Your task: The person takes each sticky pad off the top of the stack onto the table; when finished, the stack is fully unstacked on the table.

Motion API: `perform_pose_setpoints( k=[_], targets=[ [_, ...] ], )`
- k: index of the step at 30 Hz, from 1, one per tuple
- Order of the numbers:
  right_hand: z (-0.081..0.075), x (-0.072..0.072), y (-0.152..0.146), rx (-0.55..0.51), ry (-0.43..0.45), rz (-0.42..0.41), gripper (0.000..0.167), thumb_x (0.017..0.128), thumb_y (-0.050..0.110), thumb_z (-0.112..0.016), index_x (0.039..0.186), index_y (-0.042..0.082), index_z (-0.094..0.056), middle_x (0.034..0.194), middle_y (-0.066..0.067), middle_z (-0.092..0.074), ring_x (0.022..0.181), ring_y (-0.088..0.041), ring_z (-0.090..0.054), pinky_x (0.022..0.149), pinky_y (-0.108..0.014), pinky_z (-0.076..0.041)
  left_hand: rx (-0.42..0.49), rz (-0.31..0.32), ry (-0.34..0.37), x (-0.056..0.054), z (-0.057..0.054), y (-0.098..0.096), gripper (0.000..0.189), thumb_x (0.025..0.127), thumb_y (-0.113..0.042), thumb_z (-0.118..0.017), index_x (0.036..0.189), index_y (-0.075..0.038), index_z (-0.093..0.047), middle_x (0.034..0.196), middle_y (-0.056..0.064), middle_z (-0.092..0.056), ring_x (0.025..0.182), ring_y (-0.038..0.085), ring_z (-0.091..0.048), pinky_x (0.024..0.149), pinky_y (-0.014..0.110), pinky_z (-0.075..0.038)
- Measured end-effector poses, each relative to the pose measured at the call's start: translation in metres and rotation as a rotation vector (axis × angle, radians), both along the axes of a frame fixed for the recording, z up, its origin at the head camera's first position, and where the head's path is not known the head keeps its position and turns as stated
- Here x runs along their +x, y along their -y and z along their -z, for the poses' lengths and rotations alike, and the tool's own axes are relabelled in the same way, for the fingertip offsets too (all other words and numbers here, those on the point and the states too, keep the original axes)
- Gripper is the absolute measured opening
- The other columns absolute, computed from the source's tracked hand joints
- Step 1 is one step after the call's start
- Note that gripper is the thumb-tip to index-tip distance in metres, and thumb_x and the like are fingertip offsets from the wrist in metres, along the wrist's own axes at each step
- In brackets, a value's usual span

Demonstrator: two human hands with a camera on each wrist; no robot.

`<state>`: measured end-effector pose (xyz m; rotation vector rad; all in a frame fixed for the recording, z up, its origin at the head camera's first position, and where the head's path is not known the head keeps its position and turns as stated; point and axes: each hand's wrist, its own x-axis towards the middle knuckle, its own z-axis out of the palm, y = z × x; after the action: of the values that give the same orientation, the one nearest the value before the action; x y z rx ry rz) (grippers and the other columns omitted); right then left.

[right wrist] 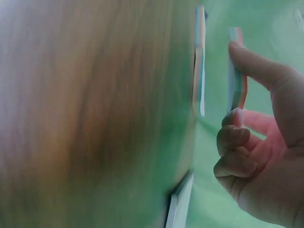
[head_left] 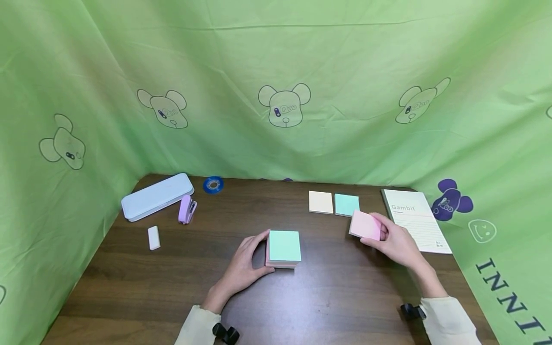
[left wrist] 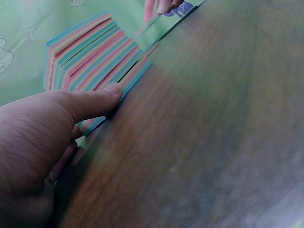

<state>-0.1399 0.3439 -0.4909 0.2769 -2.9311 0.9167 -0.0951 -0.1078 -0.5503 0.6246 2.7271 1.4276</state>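
Observation:
A tall stack of sticky note pads (head_left: 284,247) stands near the middle of the table, mint green on top. Its sides show pink, yellow and blue layers in the left wrist view. My left hand (head_left: 241,263) holds it from the left, thumb at the near side and fingers at the far corner. Over at the right, my right hand (head_left: 396,242) pinches a pink-topped sticky note pad (head_left: 364,225) by its edges, raised above the table. Behind that pad lie a cream sticky note pad (head_left: 321,201) and a mint sticky note pad (head_left: 347,204), side by side.
A white notepad (head_left: 416,220) lies at the right edge. On the left are a light blue pencil case (head_left: 157,196), a purple stapler (head_left: 187,209), a white eraser (head_left: 154,238) and a blue tape roll (head_left: 213,185). Green curtain (head_left: 276,153) hangs around the table.

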Motion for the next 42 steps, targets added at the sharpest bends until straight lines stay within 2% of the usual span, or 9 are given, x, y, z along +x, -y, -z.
perform_pose_setpoints(
  k=[5, 11, 17, 20, 24, 28, 34, 35, 42],
  targets=[
    [-0.003, -0.001, -0.019, 0.095, 0.043, 0.06, 0.081, 0.086, 0.037, -0.096, 0.148, -0.002, -0.061, 0.101, -0.015, -0.076, 0.081, -0.021, -0.061, 0.065, -0.036, -0.044, 0.001, 0.0, -0.005, 0.0, -0.001, 0.0, 0.101, 0.085, -0.018, -0.1, 0.17, -0.02, -0.046, 0.163, 0.001, -0.058, 0.148, 0.03, -0.05, 0.12, 0.058, -0.045],
    [-0.001, -0.004, -0.027, 0.192, 0.098, 0.08, 0.081, 0.088, 0.044, -0.093, 0.147, -0.001, -0.06, 0.097, -0.017, -0.072, 0.079, -0.029, -0.062, 0.062, -0.041, -0.043, -0.002, -0.008, -0.01, 0.0, -0.001, -0.001, 0.101, 0.085, -0.017, -0.1, 0.17, -0.02, -0.046, 0.161, 0.0, -0.059, 0.147, 0.028, -0.051, 0.119, 0.057, -0.045],
    [0.003, -0.008, -0.028, 0.234, 0.13, 0.097, 0.091, 0.088, 0.045, -0.092, 0.156, -0.003, -0.054, 0.103, -0.026, -0.073, 0.081, -0.035, -0.065, 0.061, -0.045, -0.047, -0.006, -0.009, 0.004, 0.001, -0.003, -0.001, 0.101, 0.084, -0.016, -0.1, 0.17, -0.019, -0.046, 0.161, 0.002, -0.059, 0.148, 0.029, -0.051, 0.12, 0.056, -0.045],
    [0.003, -0.008, -0.027, 0.232, 0.114, 0.104, 0.09, 0.088, 0.043, -0.093, 0.156, -0.002, -0.055, 0.088, -0.019, -0.068, 0.074, -0.031, -0.06, 0.057, -0.043, -0.043, -0.01, -0.009, 0.006, 0.001, -0.003, -0.002, 0.101, 0.085, -0.017, -0.1, 0.17, -0.02, -0.046, 0.162, 0.002, -0.059, 0.148, 0.029, -0.051, 0.12, 0.057, -0.045],
    [0.005, -0.01, -0.026, 0.219, 0.061, 0.089, 0.076, 0.089, 0.038, -0.093, 0.149, 0.001, -0.065, 0.072, -0.001, -0.053, 0.064, -0.02, -0.048, 0.053, -0.037, -0.035, -0.012, -0.007, -0.002, 0.0, -0.003, -0.001, 0.101, 0.085, -0.017, -0.1, 0.17, -0.019, -0.046, 0.161, 0.003, -0.059, 0.148, 0.029, -0.051, 0.12, 0.057, -0.045],
    [0.012, -0.018, -0.033, 0.197, 0.004, 0.054, 0.066, 0.09, 0.039, -0.091, 0.145, 0.006, -0.072, 0.065, 0.005, -0.046, 0.06, -0.015, -0.039, 0.05, -0.036, -0.029, -0.012, -0.008, -0.005, 0.0, -0.002, -0.001, 0.101, 0.085, -0.017, -0.1, 0.17, -0.02, -0.046, 0.161, 0.003, -0.059, 0.147, 0.029, -0.051, 0.12, 0.057, -0.045],
    [0.011, -0.03, -0.035, 0.215, -0.002, 0.019, 0.057, 0.092, 0.029, -0.089, 0.141, 0.003, -0.074, 0.063, 0.003, -0.044, 0.06, -0.018, -0.039, 0.049, -0.037, -0.031, -0.01, -0.014, -0.003, 0.001, -0.003, -0.001, 0.101, 0.085, -0.017, -0.1, 0.17, -0.021, -0.046, 0.16, 0.0, -0.06, 0.147, 0.029, -0.051, 0.119, 0.057, -0.045],
    [0.006, -0.03, -0.032, 0.225, 0.015, 0.017, 0.058, 0.091, 0.024, -0.088, 0.141, -0.002, -0.072, 0.063, 0.001, -0.045, 0.06, -0.019, -0.041, 0.05, -0.037, -0.032, -0.01, -0.015, -0.004, 0.0, -0.003, -0.001, 0.101, 0.085, -0.017, -0.1, 0.17, -0.021, -0.046, 0.16, 0.0, -0.06, 0.147, 0.028, -0.051, 0.119, 0.057, -0.046],
    [0.0, -0.044, -0.031, 0.258, 0.068, 0.005, 0.062, 0.095, 0.02, -0.086, 0.149, -0.002, -0.066, 0.066, 0.001, -0.049, 0.062, -0.018, -0.043, 0.053, -0.036, -0.034, -0.012, -0.013, 0.01, 0.001, -0.004, -0.001, 0.101, 0.085, -0.017, -0.099, 0.171, -0.021, -0.046, 0.161, 0.001, -0.059, 0.148, 0.029, -0.051, 0.12, 0.058, -0.045]
  ],
)
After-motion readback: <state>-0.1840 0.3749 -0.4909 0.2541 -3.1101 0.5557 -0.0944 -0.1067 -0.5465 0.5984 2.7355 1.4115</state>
